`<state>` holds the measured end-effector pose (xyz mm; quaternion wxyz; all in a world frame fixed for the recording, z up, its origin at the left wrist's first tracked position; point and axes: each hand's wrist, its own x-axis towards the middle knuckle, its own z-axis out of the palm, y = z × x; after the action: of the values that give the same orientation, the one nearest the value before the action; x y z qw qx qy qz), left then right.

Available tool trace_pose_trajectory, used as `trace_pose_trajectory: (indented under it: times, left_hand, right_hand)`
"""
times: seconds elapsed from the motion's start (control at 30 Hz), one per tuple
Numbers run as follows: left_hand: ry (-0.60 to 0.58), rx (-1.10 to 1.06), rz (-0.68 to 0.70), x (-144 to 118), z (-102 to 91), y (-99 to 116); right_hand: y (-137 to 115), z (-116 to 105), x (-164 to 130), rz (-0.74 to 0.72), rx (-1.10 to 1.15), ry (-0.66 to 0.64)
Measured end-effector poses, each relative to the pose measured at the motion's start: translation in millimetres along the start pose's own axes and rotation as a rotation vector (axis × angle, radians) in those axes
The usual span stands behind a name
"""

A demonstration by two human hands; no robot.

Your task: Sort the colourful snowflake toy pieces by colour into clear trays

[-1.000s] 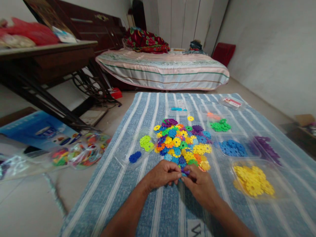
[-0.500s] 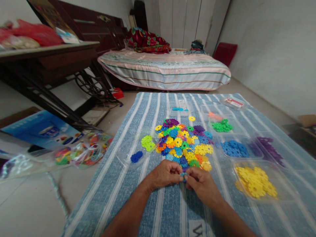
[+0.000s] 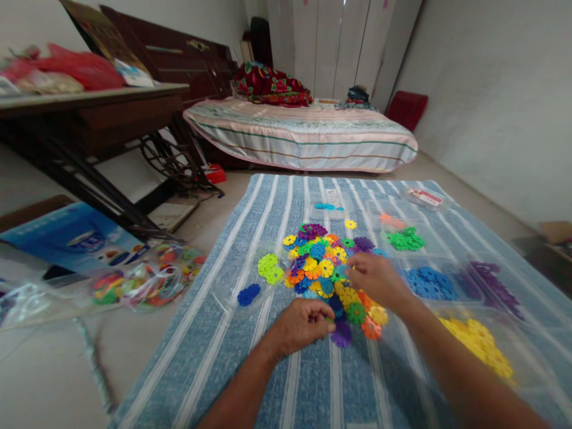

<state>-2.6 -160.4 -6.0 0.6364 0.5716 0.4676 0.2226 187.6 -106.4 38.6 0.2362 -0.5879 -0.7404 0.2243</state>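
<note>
A heap of flower-shaped plastic discs (image 3: 326, 268) in mixed colours lies in the middle of the striped cloth. My left hand (image 3: 304, 325) is closed at the heap's near edge, thumb against curled fingers. A sliver of a green flower-shaped disc (image 3: 329, 320) shows between its fingertips. Just right of that hand lies a purple disc (image 3: 341, 333). My right hand (image 3: 375, 279) reaches over the heap's right side with its fingers pinched together; what they hold, if anything, is hidden. Orange discs (image 3: 370, 328) lie below the right hand.
Clear boxes stand right: yellow discs (image 3: 480, 345), blue discs (image 3: 429, 283), purple discs (image 3: 496, 289), green discs (image 3: 406, 239). A left box holds lime discs (image 3: 270, 268) and dark blue discs (image 3: 248, 294). Light blue discs (image 3: 328, 207) sit in a far box. A bed (image 3: 304, 137) stands beyond.
My hands have parted from the blue disc they held together. The right hand has moved forward over the heap. Some discs at the heap's near edge have spread toward me.
</note>
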Motion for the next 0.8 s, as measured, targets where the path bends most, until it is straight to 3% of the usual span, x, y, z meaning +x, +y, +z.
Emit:
trace_pose_trajectory:
  times: [0.17,0.23,0.3,0.4,0.6,0.8]
  left_hand:
    - [0.083,0.035,0.015,0,0.7,-3]
    - [0.088,0.038,0.015,0,0.6,-4]
    - [0.099,0.059,0.015,0,0.4,-5]
    - [0.129,0.104,0.029,2,0.1,-7]
    - [0.264,0.328,0.091,6,0.0,-6]
    - [0.343,0.573,0.118,5,-0.3,-3]
  right_hand:
    - [-13,-33,104,0.014,-0.174,0.234]
    - [-16,-34,124,0.033,-0.203,0.298]
    - [-16,-29,125,0.033,-0.217,0.318]
    - [-11,-14,98,0.008,-0.215,0.284]
    - [7,11,12,-0.063,-0.098,0.166]
    - [6,27,-49,-0.083,-0.108,-0.183]
